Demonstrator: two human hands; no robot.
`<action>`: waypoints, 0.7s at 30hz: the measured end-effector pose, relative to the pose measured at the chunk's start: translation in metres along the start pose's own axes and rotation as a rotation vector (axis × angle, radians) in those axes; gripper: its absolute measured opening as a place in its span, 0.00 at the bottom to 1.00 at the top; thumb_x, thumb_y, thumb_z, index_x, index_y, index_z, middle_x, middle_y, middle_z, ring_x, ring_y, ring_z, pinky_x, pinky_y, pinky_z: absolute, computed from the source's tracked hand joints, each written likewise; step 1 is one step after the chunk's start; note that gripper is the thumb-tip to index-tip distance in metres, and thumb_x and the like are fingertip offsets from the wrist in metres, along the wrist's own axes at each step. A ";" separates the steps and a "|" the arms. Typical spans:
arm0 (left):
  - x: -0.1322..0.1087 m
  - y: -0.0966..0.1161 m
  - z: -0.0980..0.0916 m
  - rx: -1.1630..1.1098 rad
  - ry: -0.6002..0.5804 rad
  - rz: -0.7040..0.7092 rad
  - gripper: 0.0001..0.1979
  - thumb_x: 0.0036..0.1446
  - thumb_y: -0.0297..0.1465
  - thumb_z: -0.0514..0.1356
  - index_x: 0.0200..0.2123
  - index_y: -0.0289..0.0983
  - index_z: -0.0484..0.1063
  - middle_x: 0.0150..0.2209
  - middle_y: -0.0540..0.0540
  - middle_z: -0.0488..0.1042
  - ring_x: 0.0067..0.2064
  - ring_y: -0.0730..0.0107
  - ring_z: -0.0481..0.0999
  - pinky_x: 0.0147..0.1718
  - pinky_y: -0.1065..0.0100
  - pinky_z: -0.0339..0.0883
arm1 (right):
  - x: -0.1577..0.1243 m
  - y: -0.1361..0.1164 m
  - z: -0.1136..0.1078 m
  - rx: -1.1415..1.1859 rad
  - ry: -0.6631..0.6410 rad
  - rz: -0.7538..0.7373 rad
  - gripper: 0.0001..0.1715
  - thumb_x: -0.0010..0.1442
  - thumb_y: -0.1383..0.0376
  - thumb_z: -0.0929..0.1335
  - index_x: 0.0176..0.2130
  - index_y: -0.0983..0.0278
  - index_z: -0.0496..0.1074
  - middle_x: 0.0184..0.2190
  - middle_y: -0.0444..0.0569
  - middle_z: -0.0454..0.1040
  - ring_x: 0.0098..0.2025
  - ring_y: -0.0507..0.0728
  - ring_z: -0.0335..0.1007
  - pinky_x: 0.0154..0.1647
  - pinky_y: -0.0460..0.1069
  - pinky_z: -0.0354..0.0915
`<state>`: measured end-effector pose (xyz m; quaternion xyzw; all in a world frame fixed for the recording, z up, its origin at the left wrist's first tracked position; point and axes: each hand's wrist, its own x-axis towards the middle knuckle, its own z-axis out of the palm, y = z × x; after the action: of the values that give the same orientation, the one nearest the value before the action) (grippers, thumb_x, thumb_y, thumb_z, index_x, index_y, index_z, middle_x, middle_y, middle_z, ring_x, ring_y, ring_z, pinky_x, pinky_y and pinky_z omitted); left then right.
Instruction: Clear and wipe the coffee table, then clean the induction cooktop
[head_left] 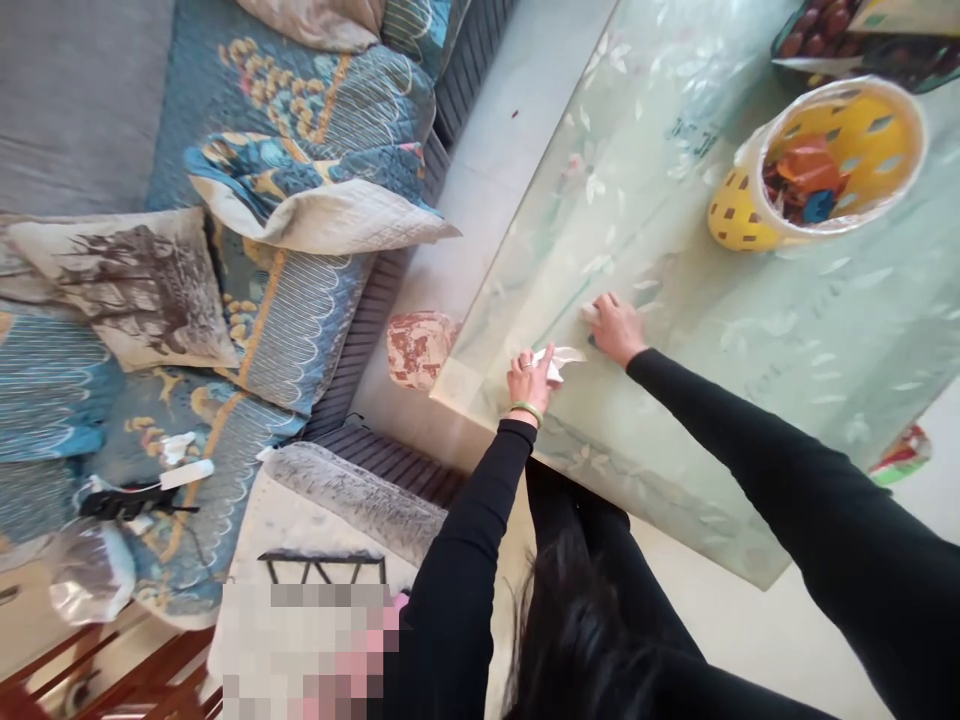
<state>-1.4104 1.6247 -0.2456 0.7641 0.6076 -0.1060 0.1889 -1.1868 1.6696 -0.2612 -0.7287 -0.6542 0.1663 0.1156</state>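
My left hand (527, 382), with a ring and a green bangle, is closed on a crumpled white tissue (553, 364) near the corner of the table. One loose end of the tissue trails over the table's patterned, translucent cover (675, 380). A little farther in, my right hand (619, 328) bends its fingers down against the cover. Something small and pale shows at those fingertips, too little of it to name. Both arms are in black sleeves.
A yellow lattice bin (731, 210) with a clear liner and wrappers stands on the table. Behind it sits a container of dark red fruit (814, 35). A patterned stool (420, 350) is by the table corner. Left is a sofa with blue covers (285, 300) and a cushion (142, 290).
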 end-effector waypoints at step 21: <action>-0.002 0.002 0.000 0.036 -0.003 -0.017 0.44 0.59 0.42 0.73 0.74 0.59 0.59 0.66 0.40 0.63 0.60 0.50 0.66 0.57 0.54 0.72 | -0.044 -0.002 0.005 0.000 -0.036 0.014 0.15 0.64 0.68 0.68 0.50 0.64 0.73 0.47 0.58 0.76 0.46 0.64 0.70 0.39 0.53 0.59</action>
<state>-1.4088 1.6226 -0.2446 0.7619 0.6120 -0.1197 0.1753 -1.1943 1.6265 -0.2607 -0.7303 -0.6510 0.1800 0.1027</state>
